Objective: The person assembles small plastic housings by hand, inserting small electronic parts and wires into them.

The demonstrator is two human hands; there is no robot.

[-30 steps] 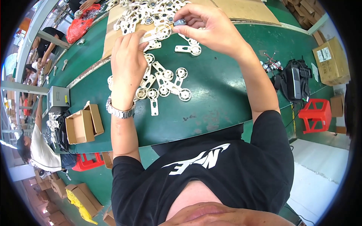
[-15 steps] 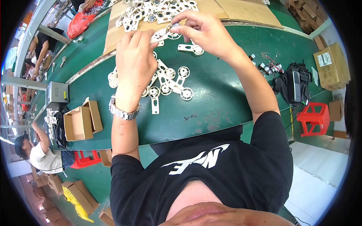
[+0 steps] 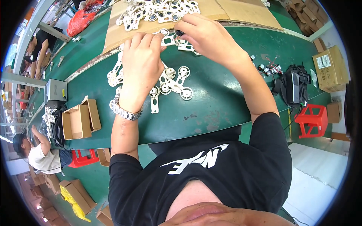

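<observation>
My left hand (image 3: 143, 62), a metal watch on its wrist, is closed on a white plastic arm-shaped part (image 3: 168, 40) with a ring at its end. Its fingers hide much of the part. Just to the right, my right hand (image 3: 205, 35) pinches a small round black piece (image 3: 179, 33) at its fingertips, close over the white part. Several similar white parts (image 3: 176, 86) lie loose on the green table below and beside my left hand. One more white part (image 3: 185, 48) lies under my right hand, partly hidden.
A heap of white parts with dark round inserts (image 3: 156, 11) sits on cardboard (image 3: 241, 13) at the far side. An open carton (image 3: 77, 122) stands left, near a grey box (image 3: 56, 92). Wired components (image 3: 270, 68) and a black bag (image 3: 296, 84) lie right. Other people work at left.
My left hand has shifted slightly right and down. My right hand has turned and moved slightly right and down; the black piece now shows at its fingertips, where a greyish one showed before.
</observation>
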